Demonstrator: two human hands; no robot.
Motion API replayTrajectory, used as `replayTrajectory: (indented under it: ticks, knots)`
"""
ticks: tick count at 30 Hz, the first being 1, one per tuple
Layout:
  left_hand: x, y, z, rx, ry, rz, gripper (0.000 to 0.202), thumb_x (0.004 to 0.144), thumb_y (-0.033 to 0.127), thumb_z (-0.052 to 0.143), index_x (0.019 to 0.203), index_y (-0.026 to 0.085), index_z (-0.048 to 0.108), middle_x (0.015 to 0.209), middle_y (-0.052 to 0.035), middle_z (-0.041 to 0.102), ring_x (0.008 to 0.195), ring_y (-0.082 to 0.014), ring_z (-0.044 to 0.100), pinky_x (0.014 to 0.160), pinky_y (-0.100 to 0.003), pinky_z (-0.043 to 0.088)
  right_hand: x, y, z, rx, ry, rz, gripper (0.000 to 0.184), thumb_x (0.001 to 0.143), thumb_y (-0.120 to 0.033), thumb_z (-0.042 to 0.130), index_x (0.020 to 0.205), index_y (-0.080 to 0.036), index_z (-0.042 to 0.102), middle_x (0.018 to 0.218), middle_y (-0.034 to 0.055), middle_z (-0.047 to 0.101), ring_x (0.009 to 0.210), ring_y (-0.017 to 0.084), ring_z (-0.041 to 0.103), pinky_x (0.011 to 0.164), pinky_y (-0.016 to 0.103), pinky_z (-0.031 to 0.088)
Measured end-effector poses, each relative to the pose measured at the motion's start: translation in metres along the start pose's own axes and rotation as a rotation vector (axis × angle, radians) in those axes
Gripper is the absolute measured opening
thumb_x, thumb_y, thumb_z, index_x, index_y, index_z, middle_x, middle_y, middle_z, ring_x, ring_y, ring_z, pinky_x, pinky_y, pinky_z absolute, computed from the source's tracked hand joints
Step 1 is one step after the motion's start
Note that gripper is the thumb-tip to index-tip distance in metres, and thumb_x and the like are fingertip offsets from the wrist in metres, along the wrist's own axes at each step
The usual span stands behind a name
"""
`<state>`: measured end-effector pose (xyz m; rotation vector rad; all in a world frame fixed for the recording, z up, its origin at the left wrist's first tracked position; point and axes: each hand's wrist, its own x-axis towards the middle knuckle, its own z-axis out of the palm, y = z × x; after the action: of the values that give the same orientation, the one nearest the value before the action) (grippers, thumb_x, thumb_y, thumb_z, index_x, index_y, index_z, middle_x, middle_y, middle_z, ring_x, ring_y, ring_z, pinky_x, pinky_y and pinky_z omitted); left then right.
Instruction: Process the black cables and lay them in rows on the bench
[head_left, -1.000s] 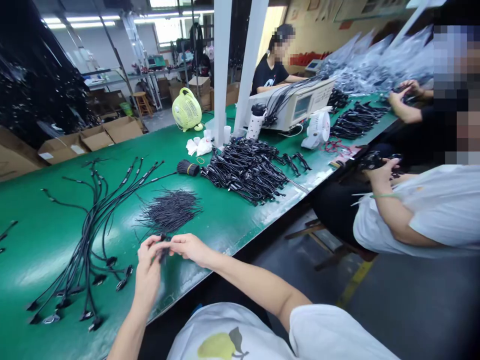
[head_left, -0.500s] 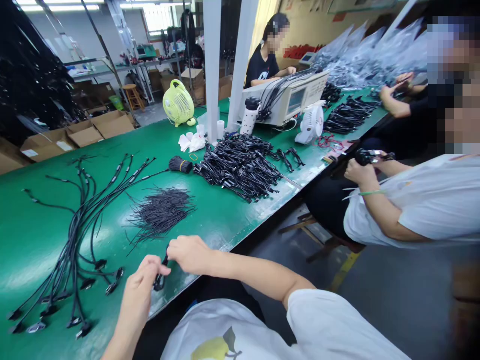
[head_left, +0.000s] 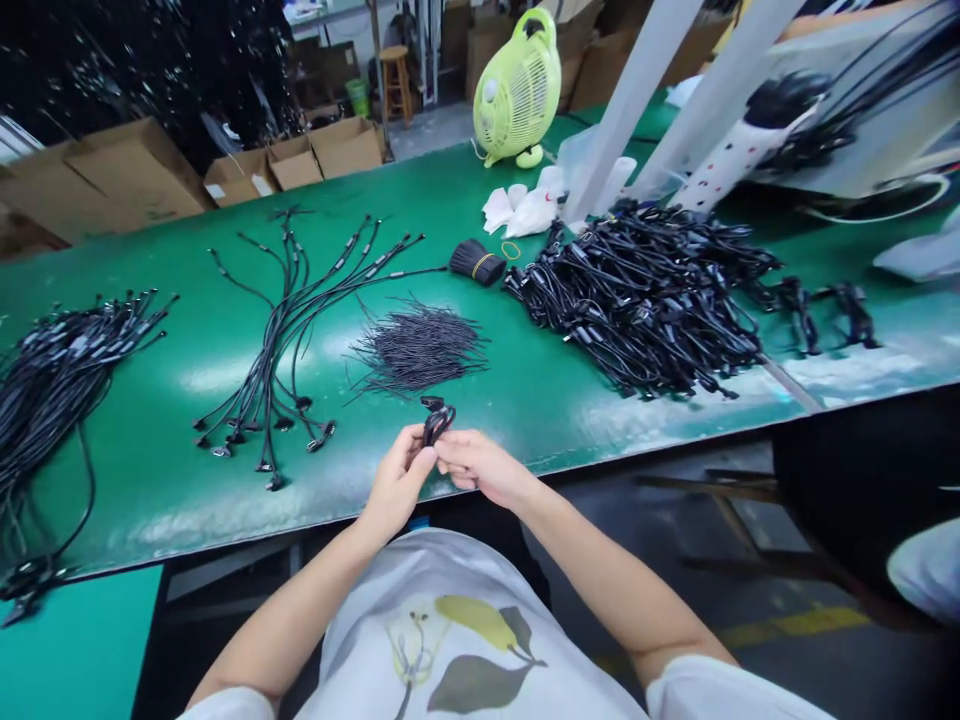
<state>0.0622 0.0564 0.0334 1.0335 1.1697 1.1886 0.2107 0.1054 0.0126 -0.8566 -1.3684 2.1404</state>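
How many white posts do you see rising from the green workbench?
2. Both rise at the far side of the green workbench, leaning in the view and running off the top edge: one post beside the other, which is next to a white dotted bottle. Others may be out of view.

Black cable piece (head_left: 436,420), held between the left hand (head_left: 397,482) and right hand (head_left: 480,468): lower end hidden by the fingers (head_left: 459,452); exact form too small to tell. Thin black wires (head_left: 416,348): too fine and tangled to count singly. Heaped black cables (head_left: 645,300): inner lengths hidden by those on top; connector type too small to read. Black cable bundle (head_left: 52,390): cut off by the left edge of the view. White dotted bottle (head_left: 739,150): base hidden behind the heap. Pale instrument casing (head_left: 870,110): cut off by the top and right edges. Seated person's white sleeve (head_left: 930,570): cut off at right. Cardboard boxes (head_left: 622,60): cut off by the top edge.
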Motion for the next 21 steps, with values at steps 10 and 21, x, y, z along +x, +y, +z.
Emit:
replayTrajectory:
  ticks: [10, 21]
  knots:
    - [0.000, 0.003, 0.003, -0.331, -0.231, -0.206, 0.033, 0.088, 0.048, 0.057, 0.096, 0.016, 0.055, 0.053, 0.0093, 0.039, 0.037, -0.0024, 0.020, 0.039, -0.018, 0.016, 0.000, -0.040, -0.011, 0.020, -0.023, -0.367, 0.063, 0.084, -0.063, 0.053, 0.132, -0.022, 0.047, 0.129, 0.0128, 0.053, 0.112, 0.020, 0.057, 0.067, 0.021, 0.047]
    - [-0.010, -0.012, 0.030, -0.144, -0.052, -0.142, 0.041, 0.081, 0.058, 0.061, 0.077, 0.018, 0.050, 0.055, 0.0052, 0.043, 0.048, -0.0077, 0.037, 0.047, -0.021, 0.031, 0.010, -0.033, 0.032, 0.121, 0.352, -0.605, 0.022, 0.097, -0.041, 0.044, 0.091, -0.021, 0.050, 0.072, -0.0045, 0.049, 0.050, 0.004, 0.046, 0.054, 0.020, 0.043]
